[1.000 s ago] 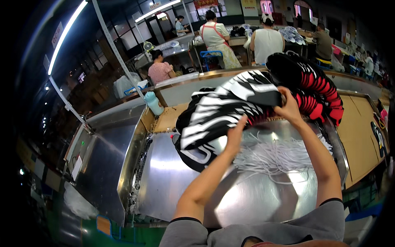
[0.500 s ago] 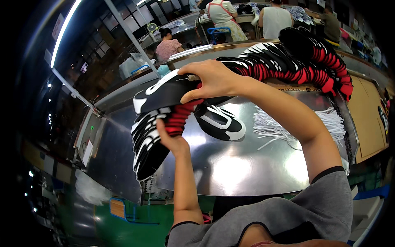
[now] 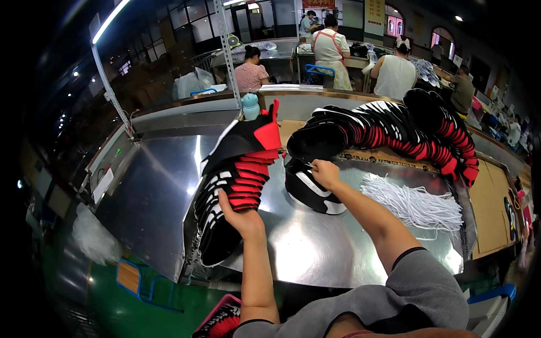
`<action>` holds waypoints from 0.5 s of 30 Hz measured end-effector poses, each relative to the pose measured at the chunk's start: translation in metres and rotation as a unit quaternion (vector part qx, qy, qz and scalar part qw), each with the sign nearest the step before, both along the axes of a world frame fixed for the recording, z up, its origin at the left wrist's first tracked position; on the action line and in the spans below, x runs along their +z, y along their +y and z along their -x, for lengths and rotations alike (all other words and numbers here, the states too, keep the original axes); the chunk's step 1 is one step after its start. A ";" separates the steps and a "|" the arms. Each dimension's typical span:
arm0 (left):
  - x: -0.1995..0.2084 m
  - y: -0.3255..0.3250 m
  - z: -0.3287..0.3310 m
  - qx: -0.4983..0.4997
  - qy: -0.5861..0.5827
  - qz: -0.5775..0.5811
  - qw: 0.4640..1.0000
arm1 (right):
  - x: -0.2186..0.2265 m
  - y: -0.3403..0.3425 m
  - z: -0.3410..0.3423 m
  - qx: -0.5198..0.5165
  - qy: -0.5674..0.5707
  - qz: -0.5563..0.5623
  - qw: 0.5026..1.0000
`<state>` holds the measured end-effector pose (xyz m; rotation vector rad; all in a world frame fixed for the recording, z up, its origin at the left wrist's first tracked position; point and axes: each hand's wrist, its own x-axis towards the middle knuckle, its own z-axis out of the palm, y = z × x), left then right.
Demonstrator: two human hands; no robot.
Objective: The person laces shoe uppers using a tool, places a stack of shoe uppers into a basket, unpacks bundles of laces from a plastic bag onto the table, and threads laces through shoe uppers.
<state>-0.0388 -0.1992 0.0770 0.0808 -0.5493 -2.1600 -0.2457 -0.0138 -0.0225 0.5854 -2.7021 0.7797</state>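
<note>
A nested stack of black, white and red shoe uppers (image 3: 248,180) leans on the left of the metal table. My left hand (image 3: 243,218) is closed against its near side, thumb upward, other fingers partly hidden. To its right lies a single black and white shoe upper (image 3: 311,190). At that upper's top edge, my right hand (image 3: 326,174) is closed in a pinch. Behind it, a long row of nested shoe uppers (image 3: 383,127) runs along the table's back edge to the right.
White laces (image 3: 414,203) lie in a bundle on the metal table (image 3: 293,253), at right. A light-blue bottle (image 3: 250,107) stands behind the left stack. Cardboard (image 3: 490,208) covers the far right. Several people sit or stand at benches beyond. A wooden-seated stool (image 3: 129,281) is at lower left.
My right hand has left the top of the left stack and moved right and down to the single shoe upper. My left hand stays at the stack. The head view has shifted.
</note>
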 end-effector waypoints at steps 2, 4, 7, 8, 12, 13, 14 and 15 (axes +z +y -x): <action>-0.004 -0.002 -0.004 0.006 -0.024 -0.011 1.000 | 0.020 0.002 -0.011 -0.002 -0.005 0.042 0.999; -0.006 0.005 0.002 0.001 -0.034 -0.008 0.999 | 0.036 0.029 -0.010 -0.006 0.018 0.132 0.991; -0.013 0.021 0.023 -0.020 -0.053 0.000 0.998 | 0.045 0.119 0.019 0.037 0.115 0.305 0.945; -0.016 0.031 0.029 -0.035 -0.071 0.000 0.997 | 0.061 0.152 0.019 -0.016 0.073 0.272 0.959; -0.061 0.076 0.099 -0.096 -0.124 0.064 0.986 | 0.105 0.256 -0.013 -0.006 0.051 0.485 0.873; -0.073 0.094 0.125 -0.127 -0.122 0.090 0.980 | 0.115 0.278 -0.025 -0.028 0.078 0.486 0.870; -0.092 0.104 0.155 -0.148 -0.106 0.136 0.974 | 0.126 0.290 -0.039 -0.025 0.111 0.462 0.880; -0.109 0.114 0.180 -0.169 -0.088 0.181 0.965 | 0.132 0.301 -0.052 -0.022 0.145 0.436 0.888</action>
